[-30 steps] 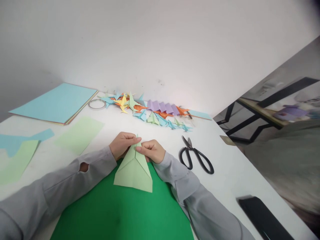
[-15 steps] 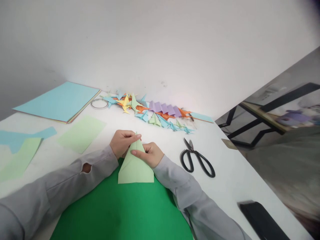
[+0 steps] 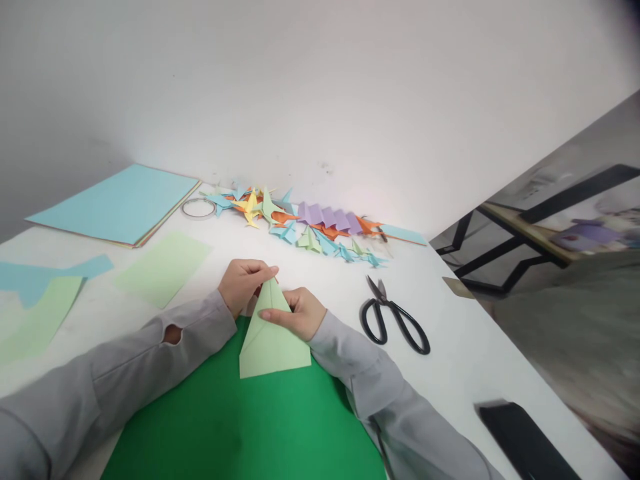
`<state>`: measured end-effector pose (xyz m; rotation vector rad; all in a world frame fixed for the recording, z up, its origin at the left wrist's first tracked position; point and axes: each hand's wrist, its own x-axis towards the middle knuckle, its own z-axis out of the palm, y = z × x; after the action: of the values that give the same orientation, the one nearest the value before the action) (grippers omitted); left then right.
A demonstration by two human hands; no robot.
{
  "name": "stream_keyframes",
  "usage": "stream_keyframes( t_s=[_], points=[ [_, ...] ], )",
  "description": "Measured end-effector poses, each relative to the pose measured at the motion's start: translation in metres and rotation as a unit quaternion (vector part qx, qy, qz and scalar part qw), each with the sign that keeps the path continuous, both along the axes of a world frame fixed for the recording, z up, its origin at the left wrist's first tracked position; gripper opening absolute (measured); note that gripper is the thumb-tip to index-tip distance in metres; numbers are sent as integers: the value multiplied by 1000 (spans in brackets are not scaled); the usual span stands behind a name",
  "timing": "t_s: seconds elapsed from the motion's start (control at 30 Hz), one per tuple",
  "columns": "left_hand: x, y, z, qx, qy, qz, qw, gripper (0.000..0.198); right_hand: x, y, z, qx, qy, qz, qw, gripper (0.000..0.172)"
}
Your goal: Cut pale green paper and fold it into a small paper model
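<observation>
Between my hands is a light green folded sheet of paper (image 3: 275, 347), narrow at the top and wide at the bottom, with crease lines on its face. My left hand (image 3: 245, 283) pinches its pointed top between thumb and fingers. Lower on the right edge, my right hand (image 3: 303, 312) grips the same paper, thumb lying across the front and fingers hidden behind. Under the paper's lower part lies a large green sheet (image 3: 240, 427) at the near edge of the white table.
Scissors (image 3: 393, 313) lie partly spread at the right, with a black phone-like object (image 3: 525, 440) nearer. Folded paper figures (image 3: 310, 223) line the wall. At left are a blue-topped paper stack (image 3: 120, 203), a tape roll (image 3: 199, 208), a green sheet (image 3: 165, 267) and blue scraps (image 3: 55, 272).
The green folded paper has shifted slightly down and right, its bottom edge now tilted. My left thumb has drawn a little to the left at the tip.
</observation>
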<state>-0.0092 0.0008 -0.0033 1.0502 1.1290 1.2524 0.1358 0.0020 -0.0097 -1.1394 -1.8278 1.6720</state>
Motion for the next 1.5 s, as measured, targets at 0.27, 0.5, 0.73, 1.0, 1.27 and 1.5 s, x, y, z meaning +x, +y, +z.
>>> stream_keyframes(
  t_s=[0.27,0.5,0.73,1.0,1.27,1.5],
  points=[
    [2,-1,2,-29,-14,5,999,34,1,0,-4,4,11,2,1000,35],
    [0,-2,2,1,18,-42,999,34,0,-2,0,-30,25,-8,999,37],
    [0,-1,3,-54,2,-10,999,38,-2,-2,-1,-37,36,-25,998,41],
    [-1,-1,2,31,16,-43,998,22,-2,-1,-3,0,47,-14,999,48],
    [-1,2,-1,6,-33,9,999,22,-1,0,-5,26,30,7,999,41],
    [-1,2,-4,17,-26,14,999,23,0,3,-9,56,6,10,998,38]
  ],
)
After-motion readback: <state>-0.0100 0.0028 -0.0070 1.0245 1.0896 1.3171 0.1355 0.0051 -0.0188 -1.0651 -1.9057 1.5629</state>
